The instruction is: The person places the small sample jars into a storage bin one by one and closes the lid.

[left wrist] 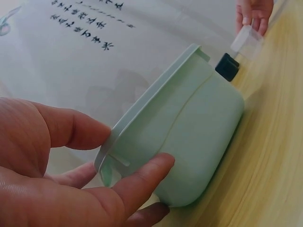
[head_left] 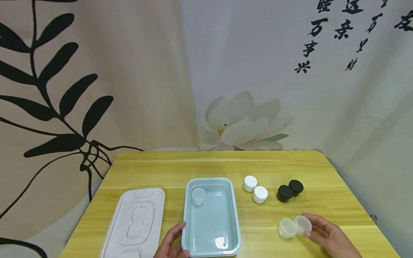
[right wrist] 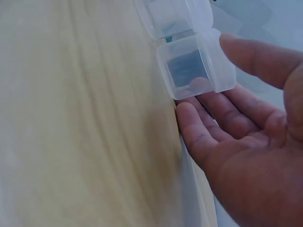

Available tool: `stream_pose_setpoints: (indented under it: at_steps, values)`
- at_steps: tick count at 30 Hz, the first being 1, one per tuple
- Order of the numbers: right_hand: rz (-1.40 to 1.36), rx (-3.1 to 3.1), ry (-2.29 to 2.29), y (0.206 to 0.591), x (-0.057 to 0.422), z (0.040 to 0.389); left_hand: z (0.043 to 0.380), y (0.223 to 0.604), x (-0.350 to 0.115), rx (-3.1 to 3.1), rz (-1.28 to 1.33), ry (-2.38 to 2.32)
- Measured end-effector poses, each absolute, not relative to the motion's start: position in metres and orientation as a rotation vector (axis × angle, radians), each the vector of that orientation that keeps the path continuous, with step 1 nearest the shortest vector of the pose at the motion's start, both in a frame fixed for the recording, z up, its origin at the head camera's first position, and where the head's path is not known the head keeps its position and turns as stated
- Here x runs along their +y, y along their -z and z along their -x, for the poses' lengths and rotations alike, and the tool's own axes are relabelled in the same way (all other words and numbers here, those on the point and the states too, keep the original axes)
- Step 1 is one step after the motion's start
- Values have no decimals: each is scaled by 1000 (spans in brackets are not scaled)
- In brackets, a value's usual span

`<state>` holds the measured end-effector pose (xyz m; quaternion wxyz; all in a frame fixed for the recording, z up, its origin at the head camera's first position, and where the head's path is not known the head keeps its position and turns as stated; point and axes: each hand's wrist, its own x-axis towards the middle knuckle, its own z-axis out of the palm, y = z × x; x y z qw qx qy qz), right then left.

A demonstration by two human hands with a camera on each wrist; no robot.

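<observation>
Pale-blue tub (head_left: 209,218), left grip (head_left: 168,245) holding its edge, right grip (head_left: 329,234) seemingly pinching translucent jar (head_left: 303,224), yellow wood (head_left: 259,229) between.

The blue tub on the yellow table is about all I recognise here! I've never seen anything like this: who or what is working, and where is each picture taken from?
No machine here: a person is working with two bare hands. The widest picture comes from a camera worn on the head, looking forward and down. The two close-ups come from a camera on each wrist, watching that hand's work.

On the table, a pale flat lid lies left of the blue tub. Inside the tub sits a small clear jar. To its right are two white jars, two black jars and, nearer the person, two more clear ones.

The left hand holds the tub's left edge; the right hand holds one of those clear jars between thumb and fingers.
</observation>
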<state>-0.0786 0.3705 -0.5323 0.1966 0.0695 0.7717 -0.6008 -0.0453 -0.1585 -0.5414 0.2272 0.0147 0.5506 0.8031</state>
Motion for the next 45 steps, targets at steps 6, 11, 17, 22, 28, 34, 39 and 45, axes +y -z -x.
stream_pose_setpoints:
  at_steps: [6,11,17,22,28,34,39,45]
  values:
    - [-280,2225,1654,529,369,78,45,541,-157,1516,-35,-2212]
    - [-312,2278,1617,518,371,80,45,541,-158,1525,-20,-2200]
    - [-269,2394,1558,505,374,89,45,541,-159,1519,-14,-2193]
    - [-106,2470,1648,496,369,100,45,540,-159,1512,-11,-2196]
    - [56,2448,1765,478,355,120,46,537,-158,1501,-10,-2194]
    - [161,2402,1847,460,324,139,47,536,-158,1512,-9,-2185]
    - [233,2374,1844,447,288,151,47,536,-157,1535,0,-2184]
    - [327,2331,1829,438,246,165,47,537,-156,1523,-4,-2183]
